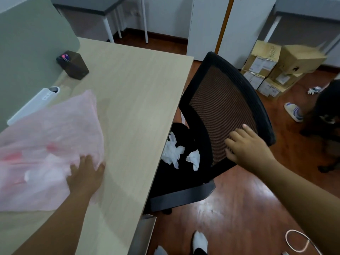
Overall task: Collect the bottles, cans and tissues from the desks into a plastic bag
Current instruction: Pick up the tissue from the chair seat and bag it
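Note:
A pink translucent plastic bag [46,144] lies on the light wooden desk [128,92] at the left, with white tissue showing through it. My left hand [86,173] rests on the bag's right edge, fingers spread and pressing it down. Two crumpled white tissues [173,151] [194,159] lie on the black seat of an office chair [220,111] tucked beside the desk. My right hand [246,146] grips the lower right edge of the chair's mesh backrest. No bottles or cans are visible.
A dark pen holder [73,65] and a white power strip [33,105] sit near the grey-green divider [27,48]. Cardboard boxes [276,67] are stacked at the back right. A crumpled paper [313,90] and another person's slippered foot [294,111] are on the wooden floor.

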Available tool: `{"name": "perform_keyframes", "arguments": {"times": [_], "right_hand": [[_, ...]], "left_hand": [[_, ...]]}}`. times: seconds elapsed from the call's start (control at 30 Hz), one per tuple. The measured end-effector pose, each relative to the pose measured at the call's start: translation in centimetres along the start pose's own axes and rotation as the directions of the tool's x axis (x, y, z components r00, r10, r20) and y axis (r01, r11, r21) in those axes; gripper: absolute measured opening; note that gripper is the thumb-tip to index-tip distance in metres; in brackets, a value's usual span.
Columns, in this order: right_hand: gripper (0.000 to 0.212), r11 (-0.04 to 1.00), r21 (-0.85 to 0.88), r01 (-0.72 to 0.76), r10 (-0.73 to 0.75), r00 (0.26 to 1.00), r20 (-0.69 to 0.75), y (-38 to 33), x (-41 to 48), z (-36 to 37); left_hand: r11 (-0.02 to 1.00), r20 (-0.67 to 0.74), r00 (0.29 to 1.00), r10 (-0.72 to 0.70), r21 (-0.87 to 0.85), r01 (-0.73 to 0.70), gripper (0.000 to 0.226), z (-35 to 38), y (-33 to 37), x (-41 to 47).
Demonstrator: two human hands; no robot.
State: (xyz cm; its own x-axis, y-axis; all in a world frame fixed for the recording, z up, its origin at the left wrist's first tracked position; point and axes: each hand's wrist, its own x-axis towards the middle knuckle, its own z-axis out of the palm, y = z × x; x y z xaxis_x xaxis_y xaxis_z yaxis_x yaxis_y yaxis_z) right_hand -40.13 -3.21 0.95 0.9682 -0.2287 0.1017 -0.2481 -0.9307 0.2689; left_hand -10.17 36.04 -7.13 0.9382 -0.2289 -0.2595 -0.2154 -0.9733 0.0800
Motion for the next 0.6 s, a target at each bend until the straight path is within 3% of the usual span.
{"name": "perform_keyframes", "arguments": {"times": [0.13, 0.37, 0.47, 0.6], "right_hand": [[0.025, 0.981, 0.175, -0.077, 0.066, 0.996, 0.067, -3.8, 0.5, 3.3], [0.037, 0.928, 0.308, -0.207, 0.112, 0.948, 0.299, -5.5, 3.4, 9.8], [0.044, 0.897, 0.369, -0.245, 0.075, 0.905, 0.418, -5.4, 4.8, 12.4], [0.056, 0.916, 0.375, -0.141, -0.048, 0.890, 0.453, -5.4, 6.5, 15.9]], "left_hand": [[0.994, -0.049, 0.993, 0.104, -0.028, -0.105, 0.055, 1.2, 2.3, 0.4], [0.984, -0.058, 0.982, 0.179, -0.007, -0.180, 0.073, 2.2, 12.3, 1.8], [0.966, -0.083, 0.963, 0.257, 0.039, -0.254, 0.084, 2.5, 16.2, 3.0], [0.949, -0.073, 0.947, 0.314, 0.040, -0.311, 0.093, 2.5, 21.0, 5.1]]}}
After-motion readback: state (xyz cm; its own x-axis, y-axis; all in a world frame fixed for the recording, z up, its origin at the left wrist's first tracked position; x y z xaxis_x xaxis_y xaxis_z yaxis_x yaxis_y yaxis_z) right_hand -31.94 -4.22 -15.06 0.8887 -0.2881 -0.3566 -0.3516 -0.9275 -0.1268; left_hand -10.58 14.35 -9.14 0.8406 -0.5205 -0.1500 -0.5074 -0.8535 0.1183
